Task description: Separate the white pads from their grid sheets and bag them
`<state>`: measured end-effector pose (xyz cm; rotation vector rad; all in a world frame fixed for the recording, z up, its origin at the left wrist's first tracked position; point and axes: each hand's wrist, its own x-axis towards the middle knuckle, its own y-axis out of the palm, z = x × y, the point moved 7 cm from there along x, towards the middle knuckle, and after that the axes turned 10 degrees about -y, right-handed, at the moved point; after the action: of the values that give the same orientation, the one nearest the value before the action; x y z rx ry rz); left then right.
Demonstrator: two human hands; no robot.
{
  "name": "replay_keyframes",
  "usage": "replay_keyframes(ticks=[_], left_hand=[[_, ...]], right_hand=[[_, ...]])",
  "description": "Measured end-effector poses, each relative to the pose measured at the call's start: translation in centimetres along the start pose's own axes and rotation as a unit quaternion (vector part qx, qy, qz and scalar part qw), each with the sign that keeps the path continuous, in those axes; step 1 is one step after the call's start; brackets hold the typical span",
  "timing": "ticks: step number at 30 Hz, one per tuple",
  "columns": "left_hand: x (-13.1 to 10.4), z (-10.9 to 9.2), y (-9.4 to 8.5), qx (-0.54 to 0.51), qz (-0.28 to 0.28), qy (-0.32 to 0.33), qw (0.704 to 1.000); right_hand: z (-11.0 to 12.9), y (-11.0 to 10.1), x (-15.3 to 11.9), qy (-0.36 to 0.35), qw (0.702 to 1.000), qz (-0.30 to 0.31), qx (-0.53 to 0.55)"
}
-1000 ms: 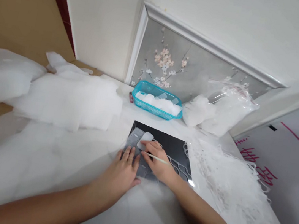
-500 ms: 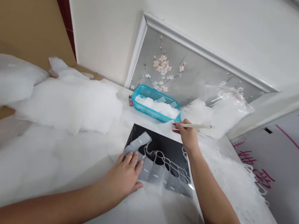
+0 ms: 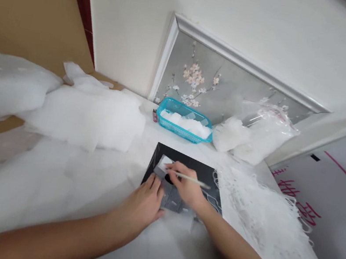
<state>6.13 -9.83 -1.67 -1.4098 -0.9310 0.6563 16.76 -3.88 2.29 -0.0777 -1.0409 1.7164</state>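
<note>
On the black board (image 3: 198, 166) lie thin grey-looking translucent pieces (image 3: 173, 201) with looped white cords. My left hand (image 3: 150, 194) rests at the board's left edge, fingers spread over the end of a piece. Above it, my right hand (image 3: 185, 183) holds a pale thin stick (image 3: 195, 180) that points to the right. The right fingertips touch a small white piece (image 3: 165, 162) on the strip at the board's upper left. Part of the cords is hidden under my right hand.
A turquoise basket (image 3: 182, 132) of small white pieces stands behind the board. Beside it is a clear bag (image 3: 261, 140) with white contents. White sheets (image 3: 85, 114) are stacked on the left, and a heap of looped white strips (image 3: 264, 221) lies on the right.
My right hand has come from the basket's near edge down and left onto the strip on the board, still with the stick. My left hand is almost unmoved. The view has shifted slightly.
</note>
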Motion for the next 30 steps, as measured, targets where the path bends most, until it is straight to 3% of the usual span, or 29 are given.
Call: replay_keyframes(ticks=[2,5,7,9,12,18,26,30], left_hand=[[0.0,0.0,0.1,0.012,-0.008,0.015,1.0],[-0.1,0.0,0.1,0.015,-0.018,0.029,0.999],[-0.1,0.0,-0.1,0.013,-0.028,0.029,0.999],[-0.1,0.0,-0.2,0.01,-0.037,0.025,0.999],[0.0,0.0,0.1,0.01,-0.031,0.021,0.999],[0.0,-0.2,0.6,0.026,0.0,0.032,0.999],[0.0,-0.2,0.3,0.039,0.028,0.031,0.998],[-0.1,-0.3,0.6,0.045,0.014,0.035,0.998]], right_hand=[[-1.3,-2.7,0.5,0.051,0.994,-0.096,0.005],[-1.2,-5.7,1.1,0.033,0.977,-0.19,-0.094],[-0.3,-5.0,1.3,-0.015,0.978,-0.15,-0.143],[0.4,-2.5,1.1,-0.039,0.99,-0.058,-0.125],[0.3,0.5,0.0,-0.005,0.999,0.023,-0.041],[-0.6,1.2,-0.5,0.048,0.994,0.021,0.098],[-0.6,1.5,-0.3,0.047,0.995,0.029,0.08],[-0.5,1.4,-0.3,0.035,0.997,0.028,0.062]])
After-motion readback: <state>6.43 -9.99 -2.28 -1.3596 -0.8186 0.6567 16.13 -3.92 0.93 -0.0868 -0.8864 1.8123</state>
